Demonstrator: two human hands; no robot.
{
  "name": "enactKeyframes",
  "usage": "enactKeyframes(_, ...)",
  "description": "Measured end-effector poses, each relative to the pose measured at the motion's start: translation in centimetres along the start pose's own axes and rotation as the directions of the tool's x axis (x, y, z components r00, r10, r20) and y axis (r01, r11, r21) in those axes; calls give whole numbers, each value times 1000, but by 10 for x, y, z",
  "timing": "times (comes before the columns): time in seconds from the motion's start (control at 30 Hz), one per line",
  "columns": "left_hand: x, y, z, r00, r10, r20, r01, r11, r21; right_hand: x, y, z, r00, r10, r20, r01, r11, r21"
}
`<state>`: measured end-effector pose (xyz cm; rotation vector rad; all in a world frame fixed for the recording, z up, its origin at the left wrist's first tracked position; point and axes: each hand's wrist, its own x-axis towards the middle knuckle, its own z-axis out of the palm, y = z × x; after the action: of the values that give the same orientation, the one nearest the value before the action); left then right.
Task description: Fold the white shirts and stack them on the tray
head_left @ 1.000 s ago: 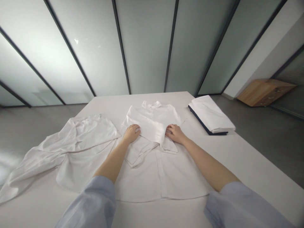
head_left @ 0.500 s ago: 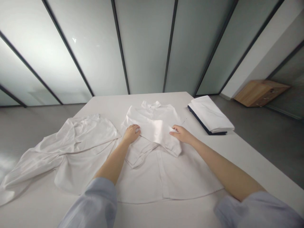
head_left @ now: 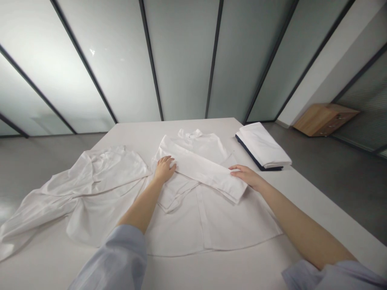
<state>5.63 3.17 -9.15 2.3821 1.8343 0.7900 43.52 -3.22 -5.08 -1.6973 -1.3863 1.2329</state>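
A white collared shirt [head_left: 211,209] lies spread on the white table [head_left: 302,193], collar at the far end. One sleeve [head_left: 205,171] runs across its chest from left to right. My left hand [head_left: 164,168] rests with curled fingers on the sleeve's left end near the shoulder. At the cuff end of the sleeve, my right hand [head_left: 248,176] has its fingers closed on the cloth at the shirt's right side.
A second white shirt [head_left: 87,185] lies crumpled on the left part of the table. A stack of folded cloth, white over dark blue [head_left: 263,147], sits at the far right edge. Glass wall panels stand behind, a wooden cabinet [head_left: 325,119] at the right.
My right hand has drawn the sleeve's cuff end out to the right, so the sleeve now lies stretched across the chest. My left hand has stayed in place.
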Motion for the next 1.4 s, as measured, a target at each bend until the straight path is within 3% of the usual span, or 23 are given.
enactKeyframes(0.3, 1, -2, 4, 999, -16, 41, 14, 999, 39, 0, -6, -12, 995, 60, 80, -68, 994, 90)
enactKeyframes(0.5, 0, 3, 1, 993, -50, 110, 33, 988, 151, -3, -1, -17, 993, 73, 98, -84, 990, 116)
enactKeyframes(0.67, 0, 5, 0, 987, -69, 143, 41, 982, 185, -12, 6, -20, 993, -4, 122, 11, 998, -60)
enactKeyframes(0.77, 1, 4, 1, 986, -65, 151, 37, 983, 183, -13, 11, -21, 985, -30, 172, 45, 995, -84)
enactKeyframes(0.93, 1, 4, 1, 986, -72, 149, 44, 982, 182, -11, 19, -21, 970, 47, 240, -31, 997, -68)
enactKeyframes(1.03, 0, 5, -1, 985, -71, 159, 41, 982, 185, -7, 21, -25, 974, 71, 217, -8, 960, -279)
enactKeyframes(1.13, 1, 6, -3, 983, -73, 170, 39, 980, 197, -1, 19, -31, 992, -48, 117, 108, 805, -583)
enactKeyframes(1.2, 0, 7, -3, 981, -76, 177, 37, 977, 212, 7, 16, -34, 984, -171, 42, 151, 701, -697)
enactKeyframes(1.3, -1, 9, -3, 977, -80, 197, 29, 968, 249, 23, 9, -28, 925, -378, -42, 224, 631, -743)
enactKeyframes(1.4, -2, 11, -3, 964, -91, 252, 14, 956, 292, 43, 7, -10, 844, -536, 9, 356, 547, -757)
